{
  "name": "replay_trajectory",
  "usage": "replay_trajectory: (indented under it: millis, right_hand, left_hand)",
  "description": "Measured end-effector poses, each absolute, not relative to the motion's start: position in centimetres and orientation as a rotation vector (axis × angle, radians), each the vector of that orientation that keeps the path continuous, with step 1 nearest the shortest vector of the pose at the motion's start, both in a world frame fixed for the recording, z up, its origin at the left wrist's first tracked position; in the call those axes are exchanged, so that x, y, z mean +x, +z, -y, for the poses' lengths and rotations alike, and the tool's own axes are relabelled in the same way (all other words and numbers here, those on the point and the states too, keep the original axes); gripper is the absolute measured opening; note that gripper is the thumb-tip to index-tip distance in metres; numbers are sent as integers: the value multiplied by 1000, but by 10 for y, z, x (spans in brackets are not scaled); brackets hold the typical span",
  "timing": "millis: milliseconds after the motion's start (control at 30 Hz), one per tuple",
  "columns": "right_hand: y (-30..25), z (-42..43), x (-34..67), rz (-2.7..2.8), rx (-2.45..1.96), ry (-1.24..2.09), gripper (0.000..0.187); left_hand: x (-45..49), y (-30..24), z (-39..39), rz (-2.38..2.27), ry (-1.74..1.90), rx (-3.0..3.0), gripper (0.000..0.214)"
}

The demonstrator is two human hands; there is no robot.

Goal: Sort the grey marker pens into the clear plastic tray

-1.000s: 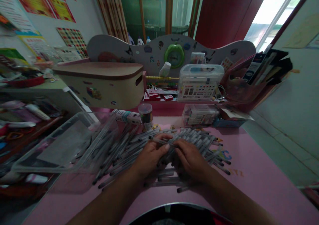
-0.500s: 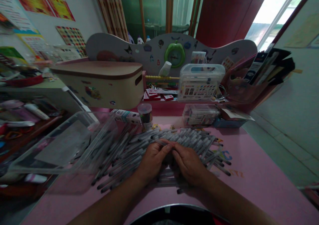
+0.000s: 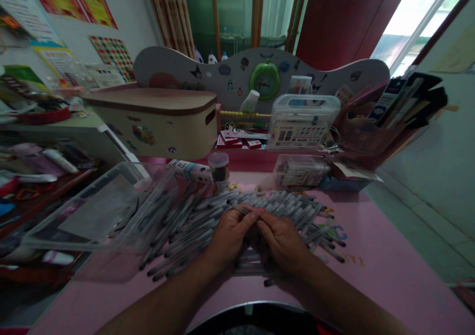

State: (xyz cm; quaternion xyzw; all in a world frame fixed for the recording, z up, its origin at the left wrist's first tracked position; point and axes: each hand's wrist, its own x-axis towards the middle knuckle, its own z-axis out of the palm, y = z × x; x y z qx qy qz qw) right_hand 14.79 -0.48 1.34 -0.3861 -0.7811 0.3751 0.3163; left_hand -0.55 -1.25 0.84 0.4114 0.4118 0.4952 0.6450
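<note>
A big heap of grey pens (image 3: 193,226) lies spread over the pink desk (image 3: 389,275). My left hand (image 3: 228,236) and my right hand (image 3: 284,243) rest side by side on the middle of the heap, fingers curled. Both pinch one grey pen (image 3: 243,210) between their fingertips, its far end pointing up and left. A clear plastic tray (image 3: 100,211) with several pens in it sits tilted at the left of the heap.
Behind the heap stand a small round jar (image 3: 218,169), a flat carton (image 3: 191,170), a clear marker case (image 3: 302,122), a low clear box (image 3: 300,170) and a cream storage box (image 3: 156,122). Books (image 3: 404,107) lean at the right. A cluttered shelf (image 3: 40,176) lies left.
My hands have drawn closer together on the pen and shifted slightly toward me. The view has moved a little to the left.
</note>
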Motion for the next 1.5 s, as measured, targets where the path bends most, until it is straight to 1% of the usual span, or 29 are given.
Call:
replay_trajectory:
  millis: [133, 400, 833, 900, 1000, 1100, 1200, 1300, 1333, 1400, 1500]
  right_hand:
    - [13, 4, 148, 2070, -1027, 979, 41]
    - [17, 0, 151, 2128, -945, 1076, 46]
    - [12, -1, 150, 2068, -1032, 1114, 43]
    - [11, -1, 150, 2073, -1014, 1127, 41]
    - [9, -3, 153, 2078, -1036, 1045, 37]
    - [5, -8, 158, 2010, -1117, 932, 31]
    - [1, -14, 163, 1888, -1160, 916, 27]
    - [-1, -18, 164, 1818, -1154, 944, 25]
    - [-2, -18, 164, 1810, -1149, 943, 25]
    - [-3, -18, 163, 1811, -1158, 915, 26]
    - [-3, -18, 163, 1854, -1175, 891, 30]
  left_hand:
    - [-5, 12, 13, -950, 1144, 963, 29]
    - [-7, 8, 13, -1036, 1169, 1058, 30]
    - [-9, 11, 11, -1056, 1127, 962, 35]
    - [-10, 12, 11, -1070, 1155, 984, 33]
    - [-13, 13, 8, -1104, 1278, 1001, 29]
    - [-18, 14, 2, -1136, 1363, 914, 30]
    - [-23, 13, -3, -1047, 1309, 813, 34]
    - [-25, 14, -4, -951, 1187, 802, 53]
    - [-25, 15, -4, -921, 1135, 795, 55]
    - [-26, 15, -2, -855, 1010, 763, 50]
    - [-28, 12, 0, -755, 854, 698, 34]
